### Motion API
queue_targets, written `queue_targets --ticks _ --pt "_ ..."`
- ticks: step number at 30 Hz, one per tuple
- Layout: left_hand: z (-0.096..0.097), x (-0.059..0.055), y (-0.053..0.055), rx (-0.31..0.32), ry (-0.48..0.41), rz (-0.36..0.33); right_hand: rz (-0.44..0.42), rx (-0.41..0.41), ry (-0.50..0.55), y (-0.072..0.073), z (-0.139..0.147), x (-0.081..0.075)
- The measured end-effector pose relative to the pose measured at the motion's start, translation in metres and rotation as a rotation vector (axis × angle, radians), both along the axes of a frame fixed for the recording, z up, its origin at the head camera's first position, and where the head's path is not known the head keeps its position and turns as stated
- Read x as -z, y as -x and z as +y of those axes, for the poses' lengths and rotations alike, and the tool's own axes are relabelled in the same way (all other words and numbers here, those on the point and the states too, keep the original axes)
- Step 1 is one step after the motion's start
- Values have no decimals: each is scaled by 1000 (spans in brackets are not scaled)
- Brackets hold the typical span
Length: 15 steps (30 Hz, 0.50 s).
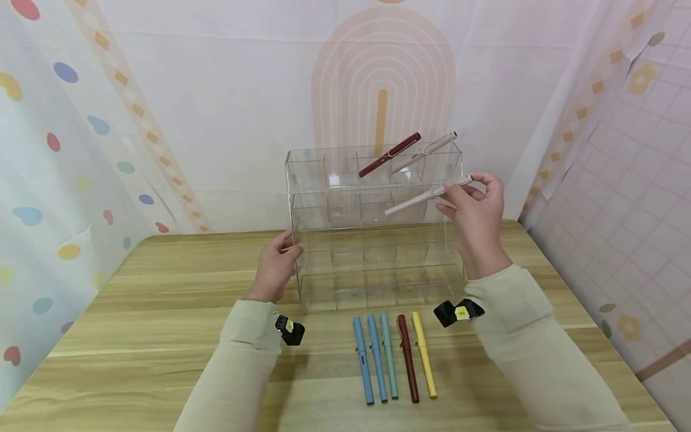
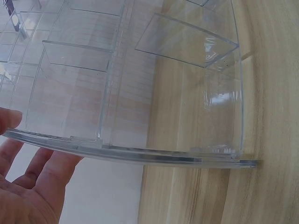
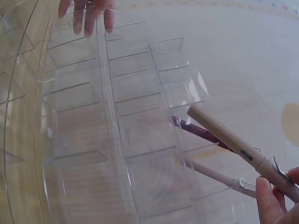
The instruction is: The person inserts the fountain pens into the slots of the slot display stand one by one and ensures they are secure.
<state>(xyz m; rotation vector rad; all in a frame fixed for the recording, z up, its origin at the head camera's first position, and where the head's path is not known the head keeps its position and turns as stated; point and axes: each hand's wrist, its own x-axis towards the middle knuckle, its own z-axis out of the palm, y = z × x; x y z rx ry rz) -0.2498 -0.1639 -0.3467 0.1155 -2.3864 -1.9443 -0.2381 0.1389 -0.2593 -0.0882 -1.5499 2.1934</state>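
My right hand (image 1: 477, 219) pinches a pale pinkish-white pen (image 1: 409, 204) by its clip end, in front of the upper tiers of a clear tiered rack (image 1: 378, 228). In the right wrist view the barrel of this pen points up and left, toward the rack. A dark red pen (image 1: 390, 155) and another pale pen (image 1: 436, 145) lean in top-tier compartments. With thumb on one face and fingers on the other, my left hand (image 1: 275, 267) grips the rack's left side panel (image 2: 173, 158).
On the wooden table (image 1: 162, 324), in front of the rack, lie two blue pens (image 1: 364, 360) (image 1: 378, 359), a teal pen (image 1: 390, 357), a dark red pen (image 1: 408, 359) and a yellow pen (image 1: 424, 355), side by side. A patterned curtain (image 1: 227, 108) hangs behind.
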Motion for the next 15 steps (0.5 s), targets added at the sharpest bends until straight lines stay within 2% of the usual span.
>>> queue_targets --ticks 8,15 --pt "1 -1 0 5 -1 -7 14 26 78 11 -6 -4" --pt "3 0 0 7 -3 -8 -10 39 51 21 -14 -3"
